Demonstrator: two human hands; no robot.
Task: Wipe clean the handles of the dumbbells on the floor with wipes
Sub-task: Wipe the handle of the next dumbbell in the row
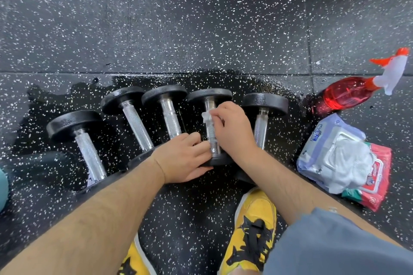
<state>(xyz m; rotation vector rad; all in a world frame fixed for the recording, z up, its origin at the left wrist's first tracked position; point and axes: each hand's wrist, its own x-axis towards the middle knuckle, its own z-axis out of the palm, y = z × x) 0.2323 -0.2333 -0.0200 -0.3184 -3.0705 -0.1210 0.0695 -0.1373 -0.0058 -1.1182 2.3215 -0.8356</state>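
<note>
The right hand (232, 127) pinches a white wipe (206, 116) against the handle (211, 136) of the fourth dumbbell (210, 96) from the left, which lies on the wet floor (201, 40). The left hand (183, 158) rests fairly straight-fingered at its near end, steadying it. Best to wrap the wipe around the knurling and rub its full length, rolling the bar. Five dumbbells (89, 152), two wipe packs (330, 152) and one spray bottle (348, 92) show.
</note>
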